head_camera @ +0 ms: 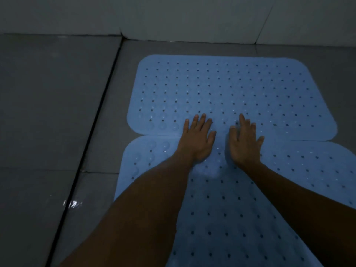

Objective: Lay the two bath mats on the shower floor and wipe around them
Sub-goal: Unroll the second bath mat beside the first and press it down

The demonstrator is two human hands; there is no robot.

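Forearms hide much of near mat [231, 218], its lower edge cropped.

Two blue mats — far mat [231, 89] and near mat [221, 209] — lie edge to edge on the floor [48, 112]; left hand [198, 139] and right hand [243, 143] press flat across their seam.

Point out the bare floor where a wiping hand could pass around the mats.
Bare tile: the strip between the far mat and the wall, and the band left of both mats, up to the dark floor channel and beyond. Crowded: the seam where the near mat meets it, under the left hand and right hand.
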